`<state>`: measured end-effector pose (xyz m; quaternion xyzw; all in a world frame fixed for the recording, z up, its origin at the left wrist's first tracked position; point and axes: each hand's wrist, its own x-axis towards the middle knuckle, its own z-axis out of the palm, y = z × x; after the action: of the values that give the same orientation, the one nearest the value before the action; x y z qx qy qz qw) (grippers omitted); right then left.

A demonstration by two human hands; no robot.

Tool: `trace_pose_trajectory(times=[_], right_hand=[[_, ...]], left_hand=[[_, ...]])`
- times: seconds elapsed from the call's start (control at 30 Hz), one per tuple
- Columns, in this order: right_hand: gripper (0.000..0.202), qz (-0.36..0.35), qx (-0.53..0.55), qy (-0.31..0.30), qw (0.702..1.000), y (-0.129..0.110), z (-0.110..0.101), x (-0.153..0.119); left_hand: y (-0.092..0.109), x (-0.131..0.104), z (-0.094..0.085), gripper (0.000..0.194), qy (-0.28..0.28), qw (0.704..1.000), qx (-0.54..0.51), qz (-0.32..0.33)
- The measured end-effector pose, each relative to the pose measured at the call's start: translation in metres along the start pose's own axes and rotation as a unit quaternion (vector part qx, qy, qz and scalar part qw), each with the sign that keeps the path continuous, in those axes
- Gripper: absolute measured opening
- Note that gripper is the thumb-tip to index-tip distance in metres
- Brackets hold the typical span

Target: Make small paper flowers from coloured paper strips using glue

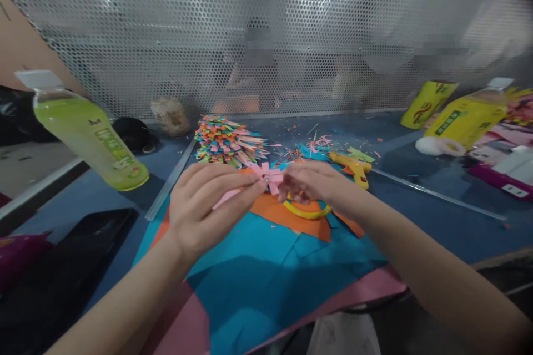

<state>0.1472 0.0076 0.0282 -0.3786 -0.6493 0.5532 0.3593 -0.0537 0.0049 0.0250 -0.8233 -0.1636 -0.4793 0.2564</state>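
Note:
A pink paper flower-like piece with cut strips is between my hands, over orange paper. My left hand pinches its left side between thumb and fingers. At its right edge is my right hand, its fingers curled and close to the strips; whether they grip it is hard to tell. Beneath my right hand lies a yellow ring, partly hidden. Large blue paper spreads under the orange sheets, with pink paper below it.
Behind my hands stands a multicoloured fringed paper pile. A yellow glue gun lies beside paper scraps. Clear sticks are on the right. Bottles stand left and right. A perforated metal panel closes the back.

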Motion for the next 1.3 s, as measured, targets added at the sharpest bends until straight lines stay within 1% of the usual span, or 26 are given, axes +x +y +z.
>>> trace_pose_trajectory(times=[0.03,0.1,0.13,0.2,0.23,0.3,0.4,0.47,0.57,0.63,0.7,0.8,0.87,0.97,1.03,1.13,1.2,1.3], right_hand=[[0.028,-0.005,0.016,-0.028,0.999,0.001,0.001,0.001],[0.027,-0.026,0.044,-0.054,0.997,0.003,0.002,0.001],[0.027,-0.029,0.059,-0.050,0.997,0.003,0.002,0.001],[0.031,-0.028,0.079,-0.017,0.996,0.003,0.001,0.000],[0.031,-0.030,0.077,0.002,0.997,0.002,0.001,0.000],[0.027,-0.044,0.038,0.034,0.998,-0.001,0.001,-0.002],[0.017,-0.061,-0.016,0.041,0.997,-0.003,0.004,-0.003],[0.014,-0.065,-0.008,0.041,0.997,-0.003,0.006,-0.003],[0.012,-0.072,0.015,0.046,0.996,-0.002,0.007,-0.002],[0.011,-0.075,0.018,0.048,0.996,0.000,0.007,-0.002],[0.011,-0.079,0.017,0.049,0.995,0.000,0.007,-0.002],[0.010,-0.088,0.018,0.044,0.995,-0.001,0.007,-0.003],[0.008,-0.090,0.020,0.047,0.995,-0.001,0.008,-0.003],[0.007,-0.084,0.022,0.056,0.995,-0.002,0.009,-0.003],[0.007,-0.080,0.024,0.061,0.995,-0.003,0.010,-0.004],[0.006,-0.078,0.020,0.061,0.995,-0.004,0.010,-0.004],[0.006,-0.079,0.017,0.058,0.995,-0.004,0.011,-0.005],[0.005,-0.089,0.018,0.055,0.994,-0.004,0.011,-0.005]], left_hand=[[-0.001,0.001,-0.002,0.029,-0.005,0.999,0.025,0.042],[-0.002,0.004,-0.005,0.027,-0.017,0.994,0.064,0.090],[-0.002,0.006,-0.006,0.026,-0.025,0.992,0.077,0.101],[-0.002,0.008,-0.007,0.024,-0.035,0.989,0.091,0.112],[-0.002,0.008,-0.007,0.025,-0.042,0.988,0.092,0.116],[-0.001,0.007,-0.008,0.026,-0.051,0.987,0.093,0.124],[-0.001,0.004,-0.008,0.029,-0.068,0.984,0.096,0.130],[-0.002,0.002,-0.008,0.029,-0.083,0.984,0.093,0.129],[-0.002,0.001,-0.008,0.028,-0.111,0.986,0.074,0.102],[-0.001,0.001,-0.008,0.028,-0.138,0.988,0.047,0.060],[0.000,0.002,-0.009,0.030,-0.151,0.988,0.005,0.016],[0.002,0.004,-0.009,0.033,-0.130,0.988,-0.073,-0.030],[0.003,0.007,-0.010,0.034,-0.118,0.986,-0.103,-0.050],[0.006,0.011,-0.011,0.031,-0.131,0.984,-0.101,-0.061],[0.007,0.013,-0.011,0.031,-0.138,0.986,-0.083,-0.043],[0.006,0.012,-0.010,0.034,-0.127,0.988,-0.085,-0.021],[0.005,0.008,-0.010,0.034,-0.125,0.986,-0.105,-0.039],[0.003,0.004,-0.010,0.029,-0.153,0.980,-0.099,-0.075]])
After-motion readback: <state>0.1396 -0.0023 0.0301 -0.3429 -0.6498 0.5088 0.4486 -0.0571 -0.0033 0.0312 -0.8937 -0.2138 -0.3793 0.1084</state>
